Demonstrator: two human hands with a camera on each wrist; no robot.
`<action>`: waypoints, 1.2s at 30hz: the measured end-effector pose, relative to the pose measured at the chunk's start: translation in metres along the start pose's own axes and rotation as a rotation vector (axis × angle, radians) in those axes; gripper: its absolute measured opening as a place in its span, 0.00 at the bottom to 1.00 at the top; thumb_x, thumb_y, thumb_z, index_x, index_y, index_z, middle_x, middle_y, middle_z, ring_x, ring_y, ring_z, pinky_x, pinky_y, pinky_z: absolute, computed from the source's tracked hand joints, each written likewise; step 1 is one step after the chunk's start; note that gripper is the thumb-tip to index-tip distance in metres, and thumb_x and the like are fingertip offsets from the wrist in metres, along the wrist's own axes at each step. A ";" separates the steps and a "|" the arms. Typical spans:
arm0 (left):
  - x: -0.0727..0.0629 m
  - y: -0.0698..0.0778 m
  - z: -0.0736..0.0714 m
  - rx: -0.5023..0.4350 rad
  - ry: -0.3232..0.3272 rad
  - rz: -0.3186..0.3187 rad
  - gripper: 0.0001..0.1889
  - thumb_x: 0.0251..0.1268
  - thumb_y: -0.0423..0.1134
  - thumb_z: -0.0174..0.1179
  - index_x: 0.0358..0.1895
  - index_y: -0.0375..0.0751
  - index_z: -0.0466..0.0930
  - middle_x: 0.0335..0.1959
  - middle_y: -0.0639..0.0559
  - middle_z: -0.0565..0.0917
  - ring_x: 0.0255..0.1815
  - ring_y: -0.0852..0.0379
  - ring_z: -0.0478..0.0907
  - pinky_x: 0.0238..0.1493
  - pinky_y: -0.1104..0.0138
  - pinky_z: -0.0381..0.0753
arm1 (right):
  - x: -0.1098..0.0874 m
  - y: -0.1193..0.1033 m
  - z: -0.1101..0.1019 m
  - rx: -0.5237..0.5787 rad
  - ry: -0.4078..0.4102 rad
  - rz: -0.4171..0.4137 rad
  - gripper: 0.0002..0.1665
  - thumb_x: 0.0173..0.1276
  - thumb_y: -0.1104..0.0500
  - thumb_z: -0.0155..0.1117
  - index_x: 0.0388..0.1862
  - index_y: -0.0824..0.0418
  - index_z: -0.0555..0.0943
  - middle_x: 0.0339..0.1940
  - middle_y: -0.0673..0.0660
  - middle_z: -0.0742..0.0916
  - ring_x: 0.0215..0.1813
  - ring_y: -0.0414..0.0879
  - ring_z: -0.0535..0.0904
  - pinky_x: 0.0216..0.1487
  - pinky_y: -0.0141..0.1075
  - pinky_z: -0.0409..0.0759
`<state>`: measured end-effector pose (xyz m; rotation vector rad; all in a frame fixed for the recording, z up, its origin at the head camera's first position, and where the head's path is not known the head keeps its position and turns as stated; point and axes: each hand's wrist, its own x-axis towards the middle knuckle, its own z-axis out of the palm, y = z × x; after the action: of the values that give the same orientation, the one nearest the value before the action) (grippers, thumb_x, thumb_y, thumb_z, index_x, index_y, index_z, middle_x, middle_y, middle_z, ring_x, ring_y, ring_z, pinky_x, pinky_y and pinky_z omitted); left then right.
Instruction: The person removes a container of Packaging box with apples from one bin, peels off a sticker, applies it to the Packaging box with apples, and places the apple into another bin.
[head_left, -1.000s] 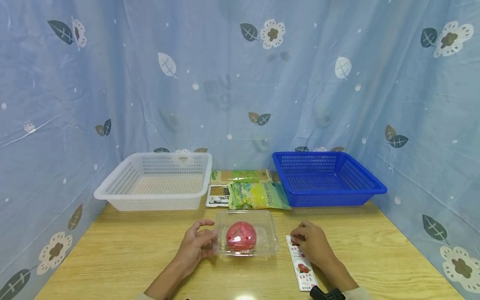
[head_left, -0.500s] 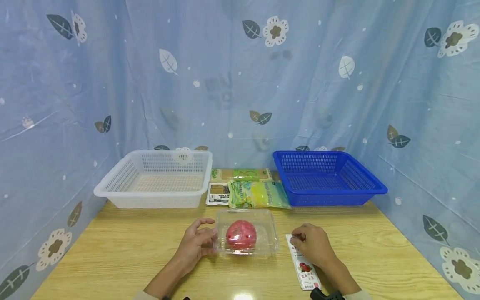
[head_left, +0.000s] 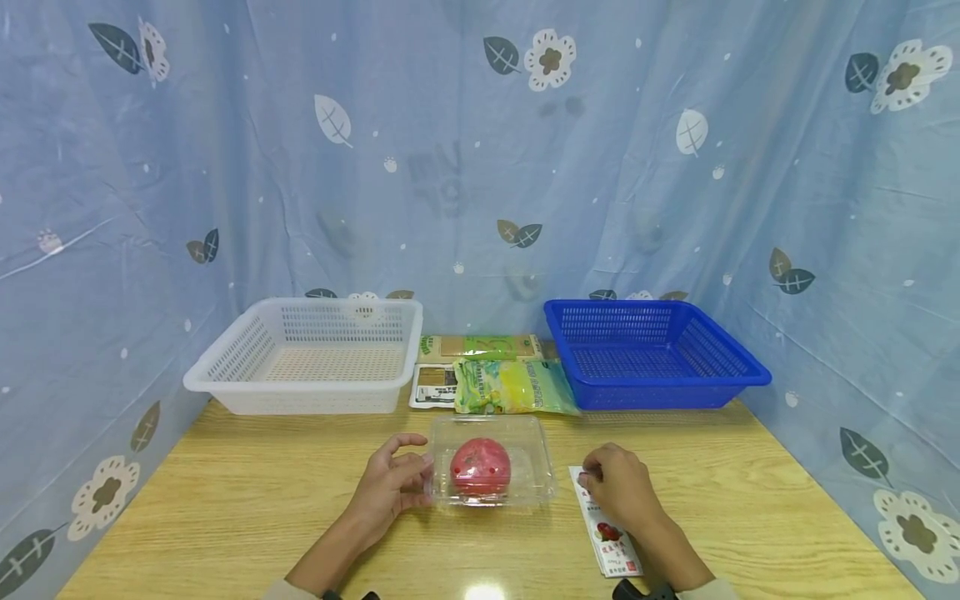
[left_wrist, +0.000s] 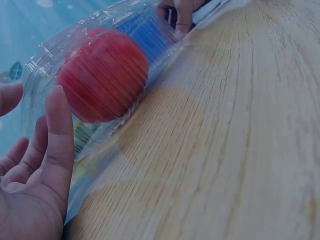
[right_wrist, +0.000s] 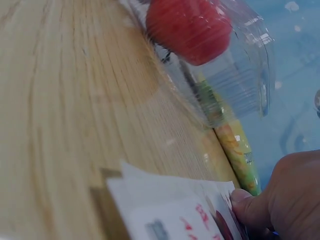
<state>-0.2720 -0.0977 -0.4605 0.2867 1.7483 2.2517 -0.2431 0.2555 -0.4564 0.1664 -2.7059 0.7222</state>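
A clear plastic box (head_left: 529, 467) with a round red tomato-like fruit (head_left: 480, 465) inside stands in the middle of the wooden table. My left hand (head_left: 392, 483) is at the box's left side, its thumb and loosely extended fingers touching or nearly touching the wall, as the left wrist view shows. To the right of the box, my right hand (head_left: 621, 483) pinches the far end of a strip of white labels (head_left: 609, 542) printed with red fruit and red characters. In the right wrist view the thumb presses the label edge (right_wrist: 175, 205); the other fingers are mostly hidden.
Behind the box lie a yellow-green bag (head_left: 513, 386), a flat white-edged packet (head_left: 433, 387) and a brown-green packet (head_left: 480, 347). A white basket (head_left: 307, 400) stands at back left, a blue basket (head_left: 663, 395) at back right. A blue curtain encloses the table.
The near part of the label strip has shifted slightly, and the right fingers have moved a little at its far end. The left hand and box stay in place.
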 end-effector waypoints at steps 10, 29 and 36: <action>0.000 0.001 0.001 0.001 -0.003 -0.002 0.28 0.71 0.39 0.62 0.66 0.34 0.59 0.33 0.52 0.82 0.26 0.60 0.77 0.34 0.64 0.88 | 0.000 -0.002 0.002 -0.033 -0.026 0.004 0.07 0.59 0.68 0.76 0.33 0.66 0.84 0.31 0.53 0.82 0.31 0.42 0.76 0.34 0.36 0.79; 0.000 0.001 0.001 -0.005 -0.002 -0.006 0.28 0.71 0.39 0.62 0.66 0.34 0.59 0.33 0.51 0.82 0.26 0.60 0.77 0.34 0.64 0.87 | 0.001 -0.002 0.004 -0.009 -0.022 0.010 0.09 0.59 0.69 0.75 0.36 0.66 0.83 0.34 0.56 0.84 0.36 0.47 0.82 0.39 0.42 0.85; 0.000 0.001 0.002 -0.012 0.010 -0.014 0.28 0.71 0.39 0.63 0.66 0.35 0.60 0.33 0.51 0.82 0.26 0.59 0.77 0.33 0.65 0.87 | 0.002 -0.001 0.005 -0.001 -0.019 0.024 0.09 0.59 0.69 0.75 0.36 0.66 0.82 0.33 0.56 0.84 0.35 0.46 0.81 0.38 0.41 0.84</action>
<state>-0.2719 -0.0964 -0.4591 0.2603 1.7364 2.2569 -0.2464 0.2518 -0.4594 0.1422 -2.7304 0.7300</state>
